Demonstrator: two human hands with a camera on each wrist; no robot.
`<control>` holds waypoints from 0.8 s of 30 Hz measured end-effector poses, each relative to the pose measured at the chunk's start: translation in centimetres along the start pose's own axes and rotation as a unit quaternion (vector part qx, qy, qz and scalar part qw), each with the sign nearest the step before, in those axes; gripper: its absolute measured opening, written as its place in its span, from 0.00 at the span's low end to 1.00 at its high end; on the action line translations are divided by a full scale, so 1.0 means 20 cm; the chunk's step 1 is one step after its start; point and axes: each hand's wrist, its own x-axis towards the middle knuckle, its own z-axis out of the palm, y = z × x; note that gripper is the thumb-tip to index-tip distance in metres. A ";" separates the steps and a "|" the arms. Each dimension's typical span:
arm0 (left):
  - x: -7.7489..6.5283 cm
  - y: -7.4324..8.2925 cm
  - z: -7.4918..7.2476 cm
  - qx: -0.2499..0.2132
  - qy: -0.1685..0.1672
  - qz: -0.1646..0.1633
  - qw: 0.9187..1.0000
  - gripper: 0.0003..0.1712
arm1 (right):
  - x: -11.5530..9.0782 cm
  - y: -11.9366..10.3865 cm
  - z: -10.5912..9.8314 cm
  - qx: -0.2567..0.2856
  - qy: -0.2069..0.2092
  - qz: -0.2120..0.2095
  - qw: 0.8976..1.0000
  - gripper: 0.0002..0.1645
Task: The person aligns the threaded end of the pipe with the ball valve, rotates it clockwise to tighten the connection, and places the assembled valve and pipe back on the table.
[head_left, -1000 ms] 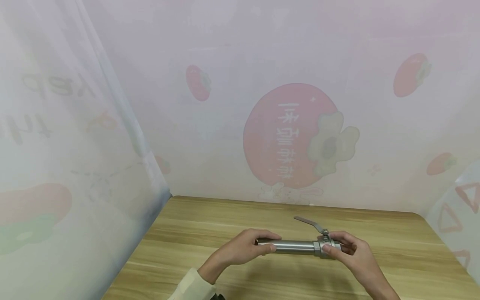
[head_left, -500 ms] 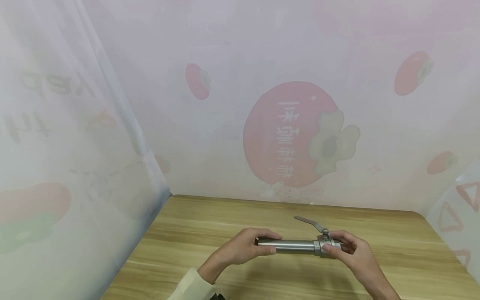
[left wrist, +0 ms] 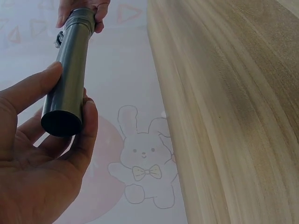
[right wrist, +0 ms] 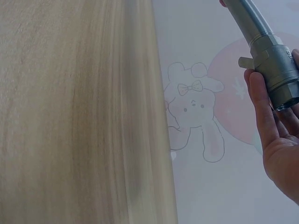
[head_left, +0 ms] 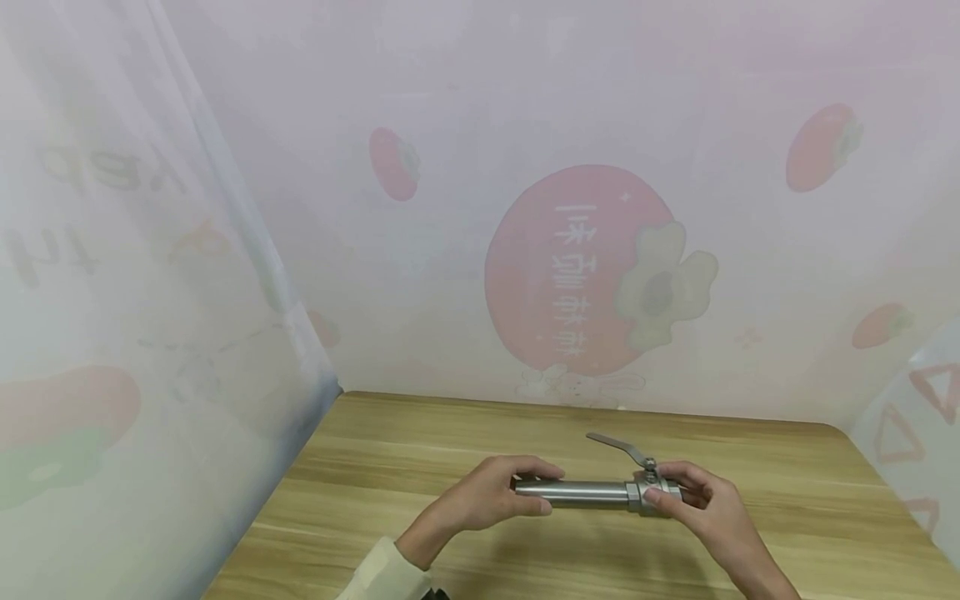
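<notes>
A shiny metal pipe (head_left: 588, 492) is joined at its right end to a ball valve (head_left: 651, 493), and the pair is held level above the table. My left hand (head_left: 487, 496) grips the pipe's free end, thumb on the near side and fingers on the far side. In the left wrist view the open mouth of the pipe (left wrist: 63, 123) shows dark inside. My right hand (head_left: 708, 504) holds the valve body between thumb and fingers. From the valve's top a flat lever handle (head_left: 617, 443) slants up to the left. The right wrist view shows the valve's hexagonal end (right wrist: 286, 95).
Below lies a wood-grain table (head_left: 420, 433). Behind it hangs a pale curtain (head_left: 450, 292) printed with fruit and a rabbit, and more curtain closes the left and right sides.
</notes>
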 end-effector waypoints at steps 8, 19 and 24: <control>0.01 0.00 0.00 0.014 -0.009 -0.010 1.000 0.20 | 0.00 0.00 0.00 -0.003 -0.001 0.002 1.000 0.26; -0.01 -0.01 0.00 -0.083 -0.038 -0.011 0.996 0.20 | 0.00 0.00 0.00 -0.002 0.004 0.001 1.000 0.26; 0.00 -0.01 0.00 -0.092 -0.037 -0.007 0.995 0.20 | 0.01 0.00 0.00 -0.002 0.004 0.004 1.000 0.26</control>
